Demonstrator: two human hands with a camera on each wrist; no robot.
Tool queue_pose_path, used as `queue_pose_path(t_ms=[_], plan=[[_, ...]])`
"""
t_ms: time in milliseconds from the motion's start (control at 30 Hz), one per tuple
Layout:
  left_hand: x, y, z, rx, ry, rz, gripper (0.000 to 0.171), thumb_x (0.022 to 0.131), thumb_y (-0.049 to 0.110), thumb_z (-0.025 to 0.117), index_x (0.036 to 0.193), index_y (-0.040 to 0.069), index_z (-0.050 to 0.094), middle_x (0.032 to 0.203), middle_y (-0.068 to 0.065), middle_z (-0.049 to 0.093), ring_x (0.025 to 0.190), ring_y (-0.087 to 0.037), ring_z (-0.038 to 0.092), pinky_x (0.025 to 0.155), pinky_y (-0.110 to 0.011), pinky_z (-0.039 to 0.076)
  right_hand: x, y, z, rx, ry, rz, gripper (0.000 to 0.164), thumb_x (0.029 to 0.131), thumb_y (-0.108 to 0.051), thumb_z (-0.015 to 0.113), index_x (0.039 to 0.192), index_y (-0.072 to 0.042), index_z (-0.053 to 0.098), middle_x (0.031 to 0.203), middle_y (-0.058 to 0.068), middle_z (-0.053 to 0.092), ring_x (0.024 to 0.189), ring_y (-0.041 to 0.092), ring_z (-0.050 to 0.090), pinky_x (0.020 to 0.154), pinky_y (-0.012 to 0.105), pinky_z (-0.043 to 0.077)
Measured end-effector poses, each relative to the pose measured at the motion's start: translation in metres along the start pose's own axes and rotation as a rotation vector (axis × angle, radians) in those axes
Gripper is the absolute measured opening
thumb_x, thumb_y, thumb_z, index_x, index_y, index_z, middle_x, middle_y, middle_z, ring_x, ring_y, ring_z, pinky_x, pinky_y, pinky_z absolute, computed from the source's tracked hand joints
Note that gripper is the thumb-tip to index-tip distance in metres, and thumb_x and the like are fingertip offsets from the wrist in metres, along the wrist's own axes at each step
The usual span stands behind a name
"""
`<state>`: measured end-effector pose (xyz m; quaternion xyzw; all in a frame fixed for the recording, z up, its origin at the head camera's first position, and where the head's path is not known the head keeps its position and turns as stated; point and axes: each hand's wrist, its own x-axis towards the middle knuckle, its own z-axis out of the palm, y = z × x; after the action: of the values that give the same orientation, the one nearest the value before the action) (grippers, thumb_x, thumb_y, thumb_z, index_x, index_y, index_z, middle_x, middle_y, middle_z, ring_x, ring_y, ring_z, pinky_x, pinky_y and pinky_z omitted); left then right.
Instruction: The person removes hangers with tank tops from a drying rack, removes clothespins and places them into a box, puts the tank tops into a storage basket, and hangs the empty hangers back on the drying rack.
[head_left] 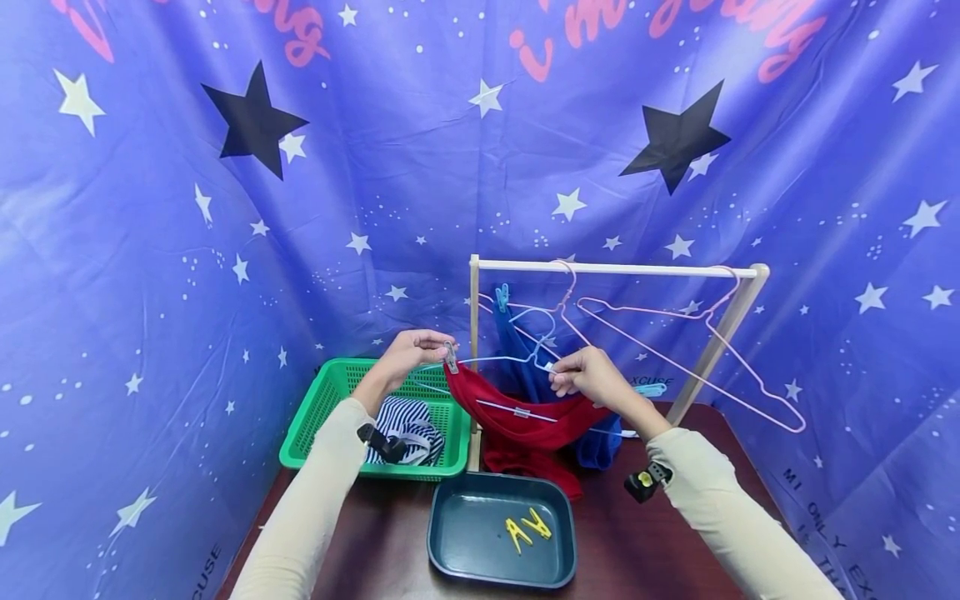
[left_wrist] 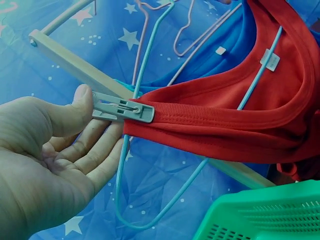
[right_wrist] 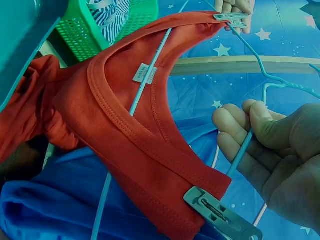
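My left hand [head_left: 401, 358] pinches a grey clothespin [left_wrist: 132, 110] between thumb and fingers. The clothespin is clamped at one shoulder strap of a red tank top [head_left: 525, 417], over a light blue hanger [left_wrist: 118, 200]. With thumb and fingers, my right hand [head_left: 592, 379] grips the hanger's other arm, close to the hook. A second grey clothespin [right_wrist: 220, 215] bites the strap on that side, below the right hand. The tank top hangs between both hands, its neckline sagging and a white label [right_wrist: 144, 73] showing inside. Its lower part drops behind the dark tray in the head view.
A wooden rack [head_left: 615, 268] carries pink hangers [head_left: 637, 329]; a blue garment [head_left: 517, 342] hangs there with a blue clothespin [head_left: 502, 297]. Left stands a green basket [head_left: 303, 433] with striped cloth [head_left: 408, 429]. A dark tray [head_left: 468, 562] in front holds two yellow clothespins [head_left: 517, 533].
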<state>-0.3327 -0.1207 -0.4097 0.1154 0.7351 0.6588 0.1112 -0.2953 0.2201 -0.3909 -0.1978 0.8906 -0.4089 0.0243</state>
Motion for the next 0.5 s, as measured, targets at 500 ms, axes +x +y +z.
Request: queue_pose_path(t_ms=[500], plan=[[0.0025, -0.0008, 0.0062, -0.001, 0.039, -0.037, 0.031, 0.103, 0.003, 0.056, 0.132, -0.009, 0.060, 0.131, -0.026, 0.066, 0.098, -0.009, 0.071, 0.099, -0.036, 0.057, 0.0004, 0.0002, 0.0050, 0.018, 0.002, -0.015, 0.010, 0.093, 0.006, 0.067, 0.095, 0.010, 0.076, 0.085, 0.023, 0.076, 0.073, 0.032, 0.076, 0.066, 0.031, 0.063]])
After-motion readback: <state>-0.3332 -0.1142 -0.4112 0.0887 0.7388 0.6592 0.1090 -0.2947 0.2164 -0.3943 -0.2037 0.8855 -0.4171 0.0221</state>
